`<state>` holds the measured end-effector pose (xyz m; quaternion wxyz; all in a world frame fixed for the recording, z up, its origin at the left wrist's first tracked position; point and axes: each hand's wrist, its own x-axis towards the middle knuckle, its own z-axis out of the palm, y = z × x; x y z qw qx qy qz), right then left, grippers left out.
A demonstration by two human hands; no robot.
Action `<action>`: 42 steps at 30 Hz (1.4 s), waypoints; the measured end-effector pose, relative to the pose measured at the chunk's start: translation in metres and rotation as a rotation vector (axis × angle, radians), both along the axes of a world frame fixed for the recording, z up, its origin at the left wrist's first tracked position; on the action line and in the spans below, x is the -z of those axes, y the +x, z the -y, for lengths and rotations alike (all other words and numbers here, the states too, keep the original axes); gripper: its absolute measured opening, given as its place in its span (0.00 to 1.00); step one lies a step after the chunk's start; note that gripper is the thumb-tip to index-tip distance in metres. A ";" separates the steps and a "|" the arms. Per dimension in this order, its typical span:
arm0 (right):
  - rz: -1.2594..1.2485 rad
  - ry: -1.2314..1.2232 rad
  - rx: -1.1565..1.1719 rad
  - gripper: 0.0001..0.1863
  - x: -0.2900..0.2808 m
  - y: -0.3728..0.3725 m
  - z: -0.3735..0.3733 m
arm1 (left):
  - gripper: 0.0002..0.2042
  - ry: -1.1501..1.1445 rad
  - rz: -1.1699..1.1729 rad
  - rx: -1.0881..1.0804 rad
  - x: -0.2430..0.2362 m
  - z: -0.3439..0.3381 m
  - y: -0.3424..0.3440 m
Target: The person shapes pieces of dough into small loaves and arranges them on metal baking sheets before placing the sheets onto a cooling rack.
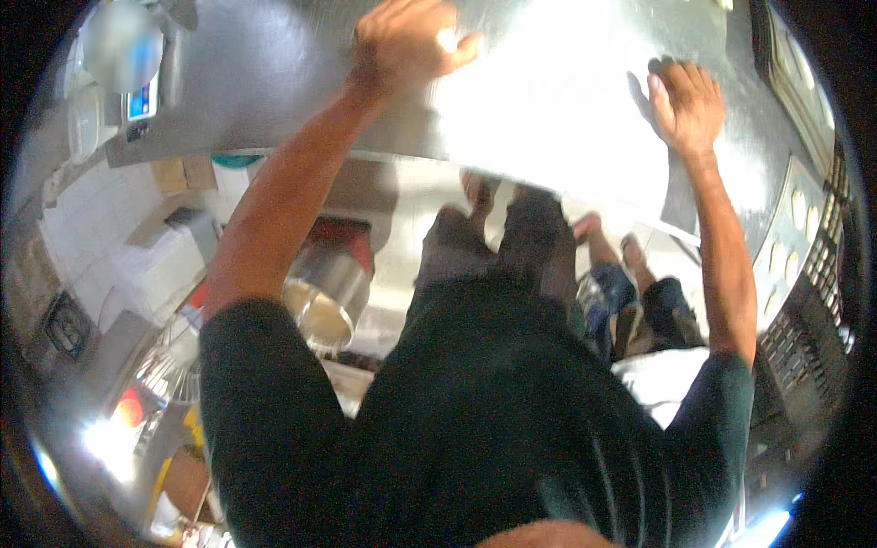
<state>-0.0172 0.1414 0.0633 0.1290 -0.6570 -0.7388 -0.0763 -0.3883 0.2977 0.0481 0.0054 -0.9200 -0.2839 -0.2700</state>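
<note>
Over the shiny metal table [256, 91], both my arms reach forward. My left hand [406, 41] is at the table's far side, slightly blurred, its thumb pointing right and its fingers partly cut off by the upper edge. A small bright white spot shows beside that thumb; whether it is a thing or glare, I cannot make out. To the right, my right hand [692, 105] rests palm down on the metal, thumb apart and fingers loosely bent forward. Nothing shows in it, though its palm is hidden. Strong glare whitens the tabletop between the hands.
At the right, a tray [776, 265] carries several pale round pieces, beside dark slatted racks [813, 347]. A steel mixing bowl [324, 292] stands below the table's near edge, left of my legs. Another person's legs [612, 283] are on the right. A device with a blue screen [142, 100] sits far left.
</note>
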 end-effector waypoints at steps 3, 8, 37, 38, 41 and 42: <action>0.007 -0.020 0.007 0.21 0.011 0.009 -0.010 | 0.21 -0.101 -0.131 -0.091 0.015 0.014 -0.005; -0.044 0.129 0.033 0.22 -0.014 -0.014 0.020 | 0.16 0.077 0.176 -0.060 -0.006 0.032 -0.004; -0.024 -0.261 0.028 0.52 -0.009 -0.025 0.114 | 0.32 -0.164 -0.186 -0.170 -0.023 0.129 -0.010; -0.004 -0.287 0.016 0.51 -0.001 -0.016 0.107 | 0.30 -0.117 -0.209 -0.171 -0.018 0.118 -0.008; 0.105 -0.183 -0.072 0.47 0.023 -0.005 0.050 | 0.32 0.202 -0.425 -0.348 0.012 0.045 0.023; 0.071 -0.173 -0.080 0.45 0.032 -0.010 0.058 | 0.32 0.306 -0.498 -0.411 0.023 0.030 0.025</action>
